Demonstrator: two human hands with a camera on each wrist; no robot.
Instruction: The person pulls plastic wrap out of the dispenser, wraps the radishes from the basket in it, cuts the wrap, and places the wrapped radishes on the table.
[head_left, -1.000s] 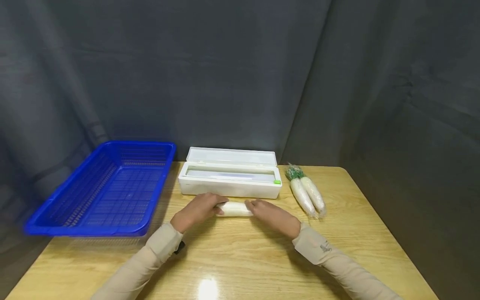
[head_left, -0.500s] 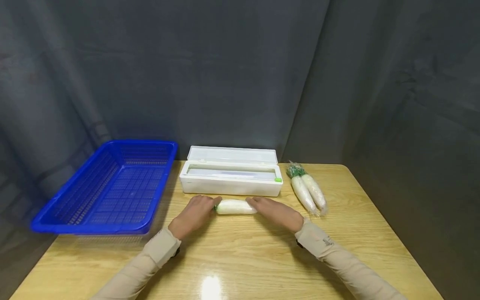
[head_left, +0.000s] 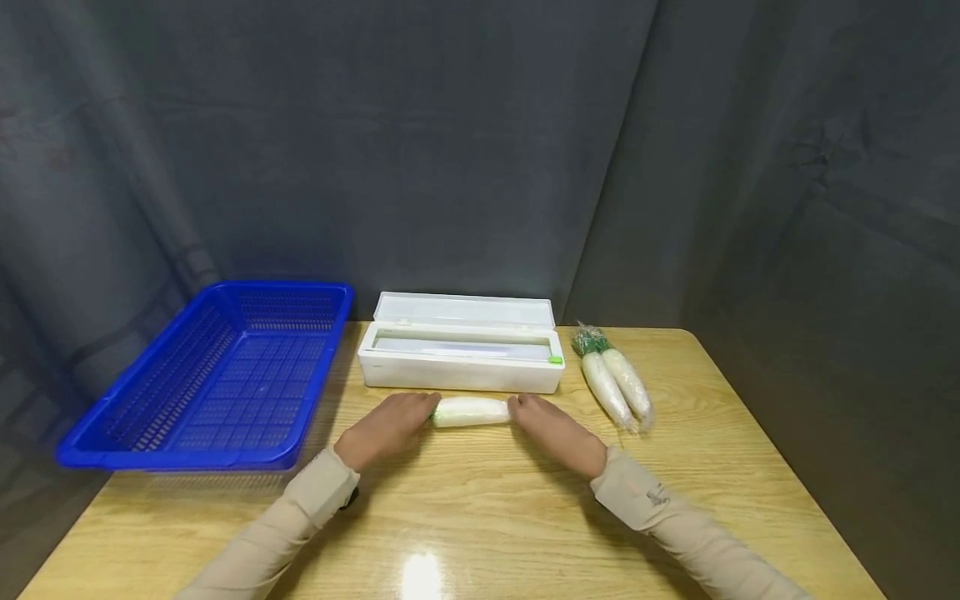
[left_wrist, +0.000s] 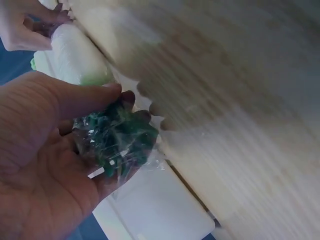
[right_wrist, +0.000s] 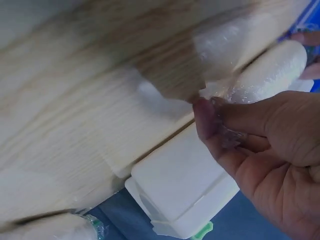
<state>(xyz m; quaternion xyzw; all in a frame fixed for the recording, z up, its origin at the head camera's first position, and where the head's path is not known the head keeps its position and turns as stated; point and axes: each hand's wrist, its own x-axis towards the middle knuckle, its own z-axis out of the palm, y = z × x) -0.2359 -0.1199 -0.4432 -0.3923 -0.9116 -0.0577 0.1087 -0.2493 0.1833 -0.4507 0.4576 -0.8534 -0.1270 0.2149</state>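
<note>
A white radish [head_left: 471, 412] wrapped in clear plastic film lies crosswise between the two hands. At its left end, the left hand [head_left: 390, 425] holds the green leafy top [left_wrist: 117, 137], which is bundled in film; the thumb lies over it and the fingers curl behind. At the opposite end, the right hand [head_left: 551, 433] pinches a gathered twist of film [right_wrist: 227, 132] between thumb and fingers. The radish's white body shows bare of fingers in the middle. Just behind it stands a long white box [head_left: 457, 379] with its lid [head_left: 465, 312] up.
A blue mesh basket [head_left: 307, 417] stands at the left. Two more wrapped radishes [head_left: 618, 387] with green tops lie at the back right of the wooden table [head_left: 480, 517]. The box carries a green slider [head_left: 555, 360]. Dark curtains [head_left: 420, 150] hang behind.
Both hands have shifted outward to the radish's ends, showing more of its body and some green at the left. The right hand now grips the film beyond the tip. Basket and box stay put.
</note>
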